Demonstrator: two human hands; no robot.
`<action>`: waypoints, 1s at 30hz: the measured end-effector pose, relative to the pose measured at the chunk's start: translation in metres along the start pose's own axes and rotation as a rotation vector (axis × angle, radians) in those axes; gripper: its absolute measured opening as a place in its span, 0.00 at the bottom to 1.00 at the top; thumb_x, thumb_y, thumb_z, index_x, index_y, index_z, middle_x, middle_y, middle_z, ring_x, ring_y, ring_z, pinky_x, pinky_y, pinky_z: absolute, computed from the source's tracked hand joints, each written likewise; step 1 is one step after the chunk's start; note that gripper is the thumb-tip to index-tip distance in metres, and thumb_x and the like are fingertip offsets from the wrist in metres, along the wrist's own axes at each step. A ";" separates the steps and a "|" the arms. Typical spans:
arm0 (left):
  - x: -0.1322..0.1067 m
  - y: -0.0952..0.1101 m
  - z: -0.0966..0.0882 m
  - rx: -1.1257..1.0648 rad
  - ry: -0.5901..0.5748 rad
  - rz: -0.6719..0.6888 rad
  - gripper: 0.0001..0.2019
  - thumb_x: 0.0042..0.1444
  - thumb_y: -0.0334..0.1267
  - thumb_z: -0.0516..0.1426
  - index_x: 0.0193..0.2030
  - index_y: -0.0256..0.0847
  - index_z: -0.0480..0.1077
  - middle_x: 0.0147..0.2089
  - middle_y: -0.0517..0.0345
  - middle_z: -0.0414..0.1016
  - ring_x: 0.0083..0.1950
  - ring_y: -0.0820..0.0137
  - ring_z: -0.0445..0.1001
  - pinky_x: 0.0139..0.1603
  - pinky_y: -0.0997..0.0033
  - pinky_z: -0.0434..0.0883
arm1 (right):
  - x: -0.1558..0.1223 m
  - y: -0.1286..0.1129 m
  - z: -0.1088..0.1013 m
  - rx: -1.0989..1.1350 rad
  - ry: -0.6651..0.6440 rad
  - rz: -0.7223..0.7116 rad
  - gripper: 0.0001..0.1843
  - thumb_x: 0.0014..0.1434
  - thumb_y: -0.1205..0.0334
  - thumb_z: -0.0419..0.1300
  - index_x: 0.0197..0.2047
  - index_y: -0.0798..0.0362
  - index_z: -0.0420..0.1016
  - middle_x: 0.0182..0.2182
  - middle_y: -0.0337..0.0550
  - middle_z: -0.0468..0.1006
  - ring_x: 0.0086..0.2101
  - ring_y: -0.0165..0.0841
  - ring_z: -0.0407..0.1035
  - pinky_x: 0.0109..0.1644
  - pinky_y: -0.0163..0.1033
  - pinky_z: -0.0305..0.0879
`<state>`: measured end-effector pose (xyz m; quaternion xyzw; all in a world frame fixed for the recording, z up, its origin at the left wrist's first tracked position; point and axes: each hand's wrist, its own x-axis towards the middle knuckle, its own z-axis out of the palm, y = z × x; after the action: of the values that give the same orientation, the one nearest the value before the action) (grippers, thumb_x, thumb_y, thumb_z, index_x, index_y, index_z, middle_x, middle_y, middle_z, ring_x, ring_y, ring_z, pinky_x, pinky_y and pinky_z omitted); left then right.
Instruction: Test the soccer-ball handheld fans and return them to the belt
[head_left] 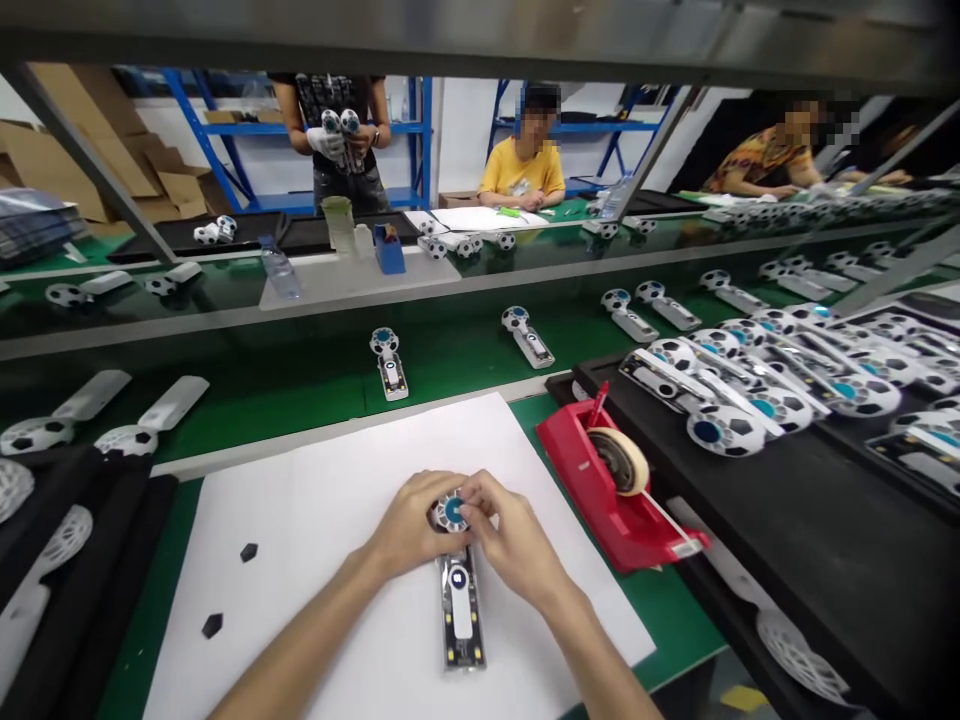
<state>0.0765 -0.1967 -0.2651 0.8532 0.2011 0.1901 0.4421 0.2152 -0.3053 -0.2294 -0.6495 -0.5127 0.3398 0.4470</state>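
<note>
On the white paper sheet (315,520) lies a handheld device with a round, football-patterned head (452,512) and a blue disc at its centre. Its long handle (461,610) points toward me and shows a black inner board, a white strip and a small round lit display. My left hand (412,520) wraps round the left side of the head, thumb across its lower edge. Over the right side of the head, my right hand (517,540) is closed in a pinch, fingertips at the blue disc. Whether a small piece is between those fingertips is hidden. Two black pentagon pieces (249,551) lie at the left.
A red tape dispenser (619,490) stands right of the paper. Beyond it, a black tray (645,470) carries many similar devices. More devices (390,365) lie along the green conveyor belt (315,365) ahead. Black foam (97,570) borders the left. Several people sit or stand across the line.
</note>
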 end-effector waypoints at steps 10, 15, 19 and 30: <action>-0.001 -0.006 0.001 -0.051 0.025 0.026 0.21 0.49 0.35 0.65 0.51 0.47 0.72 0.52 0.57 0.78 0.52 0.59 0.73 0.57 0.59 0.67 | 0.001 -0.004 0.001 -0.108 -0.029 0.016 0.06 0.64 0.69 0.52 0.40 0.48 0.62 0.31 0.35 0.72 0.32 0.31 0.67 0.37 0.35 0.61; -0.001 -0.006 0.002 -0.040 0.030 0.032 0.21 0.47 0.33 0.64 0.50 0.47 0.72 0.51 0.57 0.78 0.52 0.59 0.74 0.56 0.59 0.67 | 0.000 -0.007 0.005 -0.174 -0.013 0.031 0.06 0.64 0.69 0.52 0.41 0.47 0.62 0.30 0.34 0.72 0.31 0.31 0.68 0.37 0.34 0.61; -0.001 -0.004 0.001 -0.027 0.028 0.030 0.20 0.46 0.32 0.64 0.47 0.45 0.72 0.50 0.56 0.78 0.50 0.59 0.74 0.55 0.59 0.67 | 0.002 -0.013 0.008 -0.260 -0.009 0.054 0.08 0.63 0.70 0.52 0.41 0.47 0.62 0.29 0.34 0.72 0.30 0.32 0.68 0.37 0.35 0.60; -0.005 -0.009 0.003 0.019 0.000 0.019 0.24 0.54 0.43 0.64 0.59 0.47 0.69 0.59 0.52 0.73 0.60 0.55 0.70 0.62 0.54 0.64 | 0.000 -0.016 -0.024 -0.564 0.210 0.231 0.08 0.58 0.60 0.65 0.41 0.48 0.71 0.24 0.37 0.76 0.28 0.38 0.72 0.32 0.36 0.54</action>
<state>0.0717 -0.1961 -0.2751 0.8594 0.1949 0.1924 0.4319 0.2312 -0.3100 -0.2051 -0.8333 -0.4605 0.1639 0.2582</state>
